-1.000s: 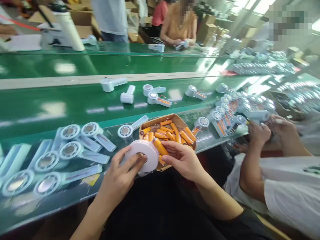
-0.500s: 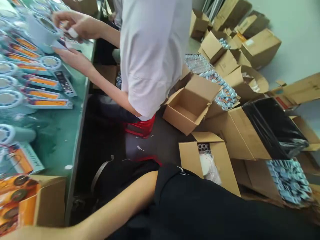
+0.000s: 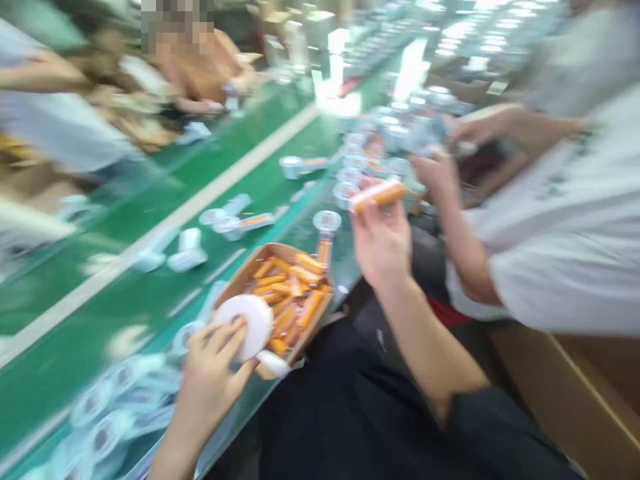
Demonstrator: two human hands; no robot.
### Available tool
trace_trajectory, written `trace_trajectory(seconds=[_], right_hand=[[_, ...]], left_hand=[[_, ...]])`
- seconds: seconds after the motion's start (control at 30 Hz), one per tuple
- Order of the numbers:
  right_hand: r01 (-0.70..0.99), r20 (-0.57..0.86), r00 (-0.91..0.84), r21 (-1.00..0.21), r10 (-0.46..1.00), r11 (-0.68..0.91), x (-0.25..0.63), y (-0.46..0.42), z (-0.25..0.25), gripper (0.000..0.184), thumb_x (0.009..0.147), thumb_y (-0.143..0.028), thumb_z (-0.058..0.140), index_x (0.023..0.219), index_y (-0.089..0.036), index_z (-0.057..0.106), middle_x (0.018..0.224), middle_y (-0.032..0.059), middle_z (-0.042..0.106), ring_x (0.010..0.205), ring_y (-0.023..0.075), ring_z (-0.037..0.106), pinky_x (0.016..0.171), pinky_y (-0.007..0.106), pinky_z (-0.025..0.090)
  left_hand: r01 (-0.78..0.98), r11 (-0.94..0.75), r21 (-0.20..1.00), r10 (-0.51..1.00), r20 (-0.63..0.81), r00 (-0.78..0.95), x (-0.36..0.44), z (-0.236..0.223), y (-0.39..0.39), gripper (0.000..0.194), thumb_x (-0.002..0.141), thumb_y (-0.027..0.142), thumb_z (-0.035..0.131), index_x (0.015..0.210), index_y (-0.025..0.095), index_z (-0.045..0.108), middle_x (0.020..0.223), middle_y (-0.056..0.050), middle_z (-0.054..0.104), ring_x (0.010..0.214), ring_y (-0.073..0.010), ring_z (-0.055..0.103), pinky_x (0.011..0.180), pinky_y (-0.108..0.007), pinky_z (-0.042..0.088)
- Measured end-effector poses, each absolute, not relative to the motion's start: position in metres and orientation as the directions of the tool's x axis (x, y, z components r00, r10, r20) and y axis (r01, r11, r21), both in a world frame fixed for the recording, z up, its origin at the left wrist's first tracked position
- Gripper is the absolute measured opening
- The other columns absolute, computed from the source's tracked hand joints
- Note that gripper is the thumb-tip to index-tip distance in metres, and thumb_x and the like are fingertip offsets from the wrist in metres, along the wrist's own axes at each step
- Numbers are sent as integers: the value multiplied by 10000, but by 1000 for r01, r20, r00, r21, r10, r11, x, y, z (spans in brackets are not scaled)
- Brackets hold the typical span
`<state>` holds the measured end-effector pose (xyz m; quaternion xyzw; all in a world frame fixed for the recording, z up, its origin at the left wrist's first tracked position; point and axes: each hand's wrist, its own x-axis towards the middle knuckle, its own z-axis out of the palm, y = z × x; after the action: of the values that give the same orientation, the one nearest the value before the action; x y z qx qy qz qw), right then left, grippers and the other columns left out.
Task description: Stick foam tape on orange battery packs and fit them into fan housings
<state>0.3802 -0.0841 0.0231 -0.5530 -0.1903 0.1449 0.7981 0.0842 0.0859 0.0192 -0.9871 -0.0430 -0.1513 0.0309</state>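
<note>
My left hand (image 3: pixel 213 373) rests on a white roll of tape (image 3: pixel 247 323) at the near corner of a cardboard tray (image 3: pixel 235 283), fingers curled over the roll. The tray holds several orange cylindrical batteries (image 3: pixel 290 293). My right hand (image 3: pixel 383 240) is raised above the table edge and pinches one orange battery (image 3: pixel 377 195) between its fingertips. The picture is smeared by motion.
A green conveyor belt (image 3: pixel 165 267) carries white handheld fan parts (image 3: pixel 227 223). More fan parts (image 3: pixel 107 417) lie near my left arm. A person in a white shirt (image 3: pixel 565 220) works close on my right, hands (image 3: pixel 437 173) over fan parts. Other people stand across the belt.
The view swung from the floor boxes back to the belt. My right hand has lifted one orange battery out of the tray. My left hand stays on the tape roll.
</note>
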Motion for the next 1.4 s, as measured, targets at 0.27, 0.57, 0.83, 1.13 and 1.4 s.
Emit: trace_trajectory(seconds=[0.27, 0.57, 0.83, 1.13, 1.4], right_hand=[[-151, 107, 649, -952, 753, 265, 352, -53, -9, 722, 774, -352, 960, 1403, -317, 609, 1207, 93, 812, 1029, 314, 816, 923, 486, 680], [18, 279, 650, -935, 707, 353, 368, 22, 26, 482, 778, -386, 951, 1192, -291, 724, 1006, 55, 845, 854, 296, 834, 820, 496, 716], [7, 263, 519, -953, 813, 304, 384, 79, 57, 535, 721, -400, 978, 1167, -293, 703, 984, 32, 843, 908, 287, 831, 827, 455, 702], [-50, 183, 435, -973, 882, 227, 350, 107, 52, 680, 696, -522, 978, 1227, -235, 665, 948, 66, 841, 868, 266, 820, 802, 425, 690], [6, 118, 535, -991, 837, 135, 362, 33, 32, 586, 768, -490, 948, 1239, -259, 685, 998, 86, 848, 897, 287, 827, 816, 434, 690]], left_hand=[[664, -713, 226, 677, -23, 736, 119, 61, 210, 457, 1071, 461, 453, 1339, 208, 722, 1330, -95, 751, 1199, -254, 679, 1072, -390, 550], [642, -767, 11, 620, -247, 745, 280, 43, 346, 528, 957, 548, 571, 1372, 260, 727, 1357, -129, 728, 1175, -323, 662, 988, -419, 549], [504, -863, -27, 484, -325, 812, 268, 64, 385, 383, 855, 333, 650, 1203, 280, 802, 1225, -74, 788, 1174, -259, 672, 1013, -326, 504], [455, -890, -18, 439, -300, 847, 263, 45, 353, 700, 724, 644, 797, 1329, 298, 730, 1453, -160, 603, 1362, -393, 526, 1060, -453, 529], [444, -896, -29, 436, -250, 865, 285, 41, 369, 641, 899, 485, 629, 1494, 247, 596, 1433, -186, 630, 1253, -365, 636, 1051, -465, 524]])
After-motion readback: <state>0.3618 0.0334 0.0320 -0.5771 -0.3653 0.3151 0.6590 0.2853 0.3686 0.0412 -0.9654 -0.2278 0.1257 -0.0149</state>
